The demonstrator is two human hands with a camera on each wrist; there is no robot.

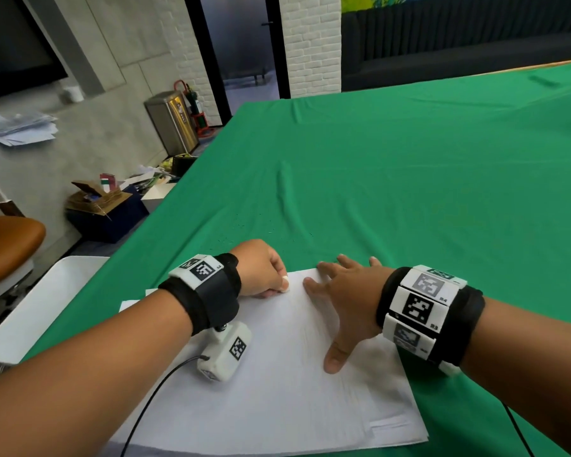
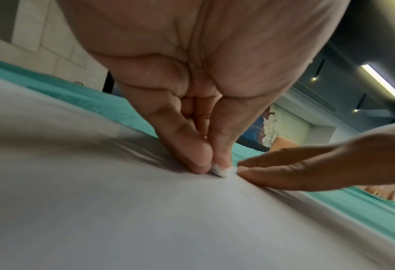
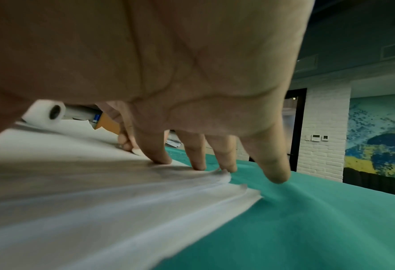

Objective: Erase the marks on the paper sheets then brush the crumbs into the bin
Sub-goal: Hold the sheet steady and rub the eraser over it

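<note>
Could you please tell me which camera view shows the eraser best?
The left wrist view: the eraser sits close up, pinched by the left hand against the paper. The head view shows only a white speck; the right wrist view shows a sliver behind fingers.

Matt paper sheets (image 1: 277, 374), green cloth (image 1: 409, 192)

Office/meeting rm: wall screen (image 1: 17, 44), steel bin (image 1: 172, 122) (extinguisher (image 1: 197, 110) beside), mural (image 3: 379, 135), glass door (image 1: 241, 44).

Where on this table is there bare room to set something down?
The green cloth beyond and right of the paper sheets lies bare. It is crowded at the sheets' far edge, where the left hand pinches the eraser beside the flat right hand.
</note>
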